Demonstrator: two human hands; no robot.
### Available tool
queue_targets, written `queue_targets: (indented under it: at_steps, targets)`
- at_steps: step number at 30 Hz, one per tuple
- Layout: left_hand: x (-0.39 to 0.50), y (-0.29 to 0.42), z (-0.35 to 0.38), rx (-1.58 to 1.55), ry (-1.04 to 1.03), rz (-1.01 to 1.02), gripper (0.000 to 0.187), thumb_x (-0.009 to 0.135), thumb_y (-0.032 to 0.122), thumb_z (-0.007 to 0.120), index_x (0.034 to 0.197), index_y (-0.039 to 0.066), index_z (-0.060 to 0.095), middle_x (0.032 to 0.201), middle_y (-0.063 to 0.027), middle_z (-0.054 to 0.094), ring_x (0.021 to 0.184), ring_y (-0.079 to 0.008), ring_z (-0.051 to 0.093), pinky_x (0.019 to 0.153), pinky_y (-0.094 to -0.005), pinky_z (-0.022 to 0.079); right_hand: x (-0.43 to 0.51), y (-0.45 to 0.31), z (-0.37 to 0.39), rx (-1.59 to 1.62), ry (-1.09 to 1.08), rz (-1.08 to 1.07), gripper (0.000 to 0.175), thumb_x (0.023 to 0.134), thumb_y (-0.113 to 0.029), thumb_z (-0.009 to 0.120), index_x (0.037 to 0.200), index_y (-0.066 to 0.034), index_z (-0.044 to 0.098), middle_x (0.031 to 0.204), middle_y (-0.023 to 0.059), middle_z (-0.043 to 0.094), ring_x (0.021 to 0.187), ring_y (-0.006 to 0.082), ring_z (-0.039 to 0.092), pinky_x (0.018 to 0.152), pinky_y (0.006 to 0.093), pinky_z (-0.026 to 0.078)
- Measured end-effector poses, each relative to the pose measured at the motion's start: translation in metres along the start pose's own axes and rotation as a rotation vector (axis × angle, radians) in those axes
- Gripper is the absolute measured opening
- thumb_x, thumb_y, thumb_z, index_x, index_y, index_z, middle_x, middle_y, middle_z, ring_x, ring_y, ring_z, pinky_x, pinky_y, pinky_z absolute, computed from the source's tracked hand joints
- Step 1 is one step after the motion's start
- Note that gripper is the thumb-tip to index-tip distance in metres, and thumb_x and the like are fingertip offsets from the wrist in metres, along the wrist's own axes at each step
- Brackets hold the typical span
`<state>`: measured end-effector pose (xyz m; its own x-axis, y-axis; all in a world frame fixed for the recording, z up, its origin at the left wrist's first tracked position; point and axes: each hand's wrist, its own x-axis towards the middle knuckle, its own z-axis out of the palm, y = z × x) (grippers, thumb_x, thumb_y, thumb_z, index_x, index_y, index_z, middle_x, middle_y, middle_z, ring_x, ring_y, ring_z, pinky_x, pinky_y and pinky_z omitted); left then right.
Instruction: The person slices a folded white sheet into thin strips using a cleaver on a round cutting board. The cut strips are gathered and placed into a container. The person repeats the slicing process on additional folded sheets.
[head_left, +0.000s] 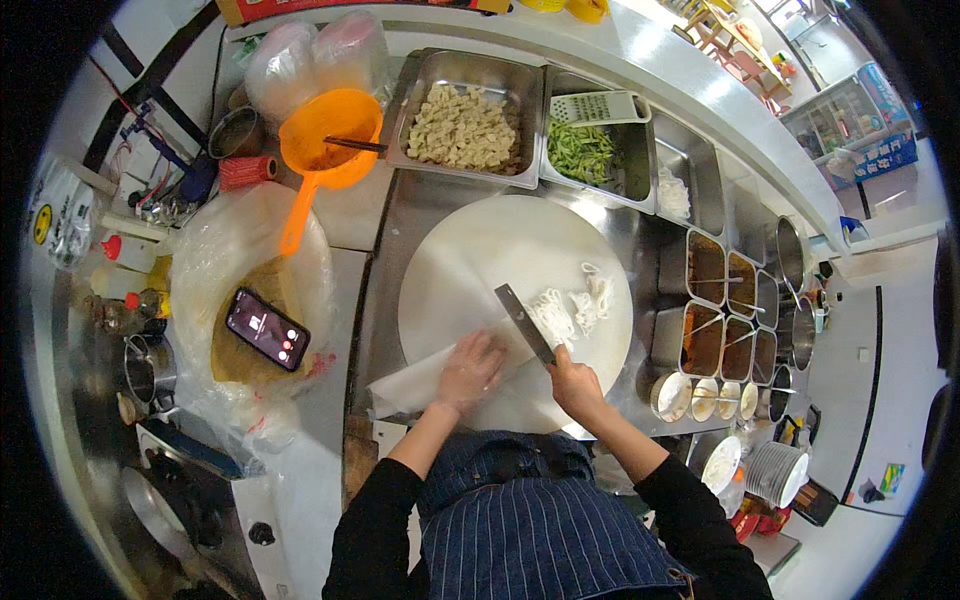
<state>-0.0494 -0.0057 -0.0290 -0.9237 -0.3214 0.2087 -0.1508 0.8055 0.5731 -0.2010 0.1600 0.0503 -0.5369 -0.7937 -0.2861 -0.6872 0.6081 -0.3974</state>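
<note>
On a round white cutting board (457, 262), my left hand (471, 371) holds down a folded, pale, translucent noodle sheet (409, 381). The sheet's near left end reaches past the board's edge. My right hand (576, 386) grips the handle of a cleaver (523, 319), whose dark blade lies at a slant beside the sheet's right end. Right of the blade rests a heap of cut white noodles (552, 315), with a smaller noodle pile (592, 300) beyond it. The exact contact between blade and sheet is hard to make out.
Behind the board stand steel pans of pale cubes (465, 127) and green shreds with a grater (600, 109) on top. Sauce containers (703, 337) and small bowls (671, 396) line the right. Leftward are an orange strainer (330, 131) and a phone (268, 328) on plastic wrapping.
</note>
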Motion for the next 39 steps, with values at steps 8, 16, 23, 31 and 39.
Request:
queue_targets:
  at_steps: [8,16,23,31,39]
  targets:
    - [0.005,0.001,0.006,-0.016,0.035,-0.008,0.034,0.079,0.024,0.07,0.112,0.014,0.068,0.131,-0.0142,0.053,0.13,-0.0356,0.046,0.109,-0.0473,0.04,-0.008,0.001,0.005,-0.049,-0.065,0.04,0.025,0.094,-0.013,0.056,0.109,-0.0009,0.041,0.064,0.0279,0.061,0.062,0.0498,0.062,0.057,0.0578,0.048]
    - [0.005,0.003,0.003,0.037,-0.033,0.002,0.037,0.079,0.024,0.07,0.115,0.018,0.067,0.134,-0.0121,0.053,0.13,-0.0349,0.046,0.108,-0.0478,0.04,0.021,0.001,0.035,0.0,0.073,0.005,0.025,0.093,-0.013,0.056,0.108,-0.0004,0.041,0.065,0.0288,0.061,0.063,0.0511,0.061,0.06,0.0601,0.047]
    - [0.003,0.001,0.0,0.036,-0.01,0.017,0.039,0.077,0.024,0.071,0.115,0.02,0.067,0.137,-0.0121,0.051,0.131,-0.0346,0.044,0.108,-0.0468,0.041,0.018,0.001,0.014,-0.011,0.012,-0.001,0.029,0.093,-0.015,0.057,0.111,0.0009,0.04,0.064,0.027,0.061,0.061,0.0487,0.061,0.057,0.0571,0.048]
    - [0.001,-0.001,0.004,0.026,-0.02,0.014,0.041,0.077,0.025,0.071,0.117,0.017,0.067,0.135,-0.0161,0.052,0.13,-0.0368,0.045,0.11,-0.0463,0.039,-0.01,-0.008,-0.008,-0.049,-0.085,-0.002,0.026,0.094,-0.012,0.052,0.113,0.0016,0.042,0.067,0.0257,0.063,0.063,0.0483,0.062,0.059,0.0571,0.048]
    - [0.005,0.0,-0.001,0.034,-0.039,0.017,0.039,0.078,0.027,0.07,0.115,0.016,0.068,0.133,-0.0186,0.052,0.13,-0.0387,0.045,0.11,-0.0496,0.038,-0.005,-0.005,0.01,-0.089,-0.13,0.056,0.041,0.09,-0.007,0.051,0.128,0.003,0.039,0.07,0.0259,0.064,0.064,0.0477,0.062,0.06,0.0564,0.048]
